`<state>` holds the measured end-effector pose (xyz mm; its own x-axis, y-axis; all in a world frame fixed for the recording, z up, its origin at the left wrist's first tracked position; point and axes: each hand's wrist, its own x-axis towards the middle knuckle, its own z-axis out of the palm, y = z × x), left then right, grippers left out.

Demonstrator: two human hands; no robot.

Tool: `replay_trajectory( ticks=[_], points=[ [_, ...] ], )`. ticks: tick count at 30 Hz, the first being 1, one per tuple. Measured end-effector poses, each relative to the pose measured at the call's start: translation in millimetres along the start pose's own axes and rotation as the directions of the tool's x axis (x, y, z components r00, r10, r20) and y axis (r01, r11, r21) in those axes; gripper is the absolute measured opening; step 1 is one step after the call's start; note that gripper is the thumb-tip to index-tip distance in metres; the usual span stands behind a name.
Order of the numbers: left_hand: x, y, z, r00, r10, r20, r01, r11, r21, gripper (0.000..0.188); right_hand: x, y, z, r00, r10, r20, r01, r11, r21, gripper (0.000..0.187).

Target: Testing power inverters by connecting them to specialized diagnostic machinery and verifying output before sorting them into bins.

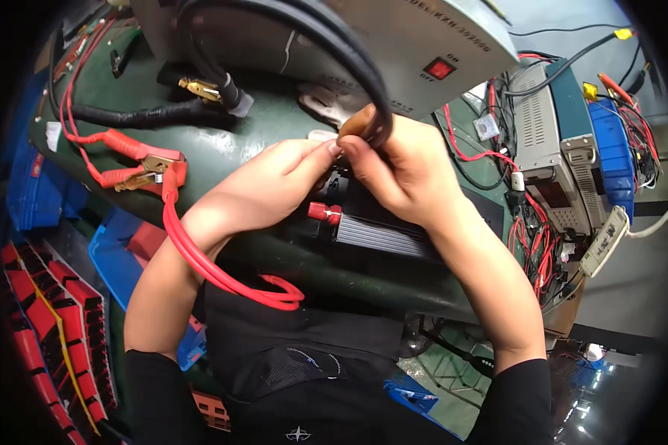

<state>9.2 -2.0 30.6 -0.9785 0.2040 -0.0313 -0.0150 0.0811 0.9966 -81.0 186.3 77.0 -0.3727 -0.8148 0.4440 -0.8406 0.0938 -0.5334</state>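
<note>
My two hands meet above a finned metal box [382,236] with a red terminal knob [324,212] at its left end. In my right hand [408,167] is the end part of a thick black cable [367,70], which loops up and away over the bench. Thumb and fingers of my left hand [286,174] are pinched together at the cable's end, just above the red knob; what they grip there is hidden. A loop of red cable [215,271] with a red-handled clamp [145,163] lies beside my left forearm.
A large grey cabinet with a red rocker switch [439,69] stands at the back of the green bench [223,133]. At back left lies a brass clamp [200,90] on black cable. Instruments [545,141] and tangled red wires [542,259] crowd the right. Blue bins [115,248] stand lower left.
</note>
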Motion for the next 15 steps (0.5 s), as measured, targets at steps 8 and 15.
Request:
replay_trajectory(
  ticks=[8, 15],
  points=[
    [13, -35, -4, 0.813, 0.58, -0.055, -0.524, 0.769, 0.365, 0.027, 8, -8, 5, 1.0, -0.013, -0.018, 0.012, 0.997, -0.081, 0.012],
    [-5, -30, 12, 0.878, 0.362, -0.312, -0.314, 0.929, 0.194, 0.034, 6, -6, 3, 0.997, 0.06, -0.046, -0.064, 0.995, -0.078, 0.016]
  ],
)
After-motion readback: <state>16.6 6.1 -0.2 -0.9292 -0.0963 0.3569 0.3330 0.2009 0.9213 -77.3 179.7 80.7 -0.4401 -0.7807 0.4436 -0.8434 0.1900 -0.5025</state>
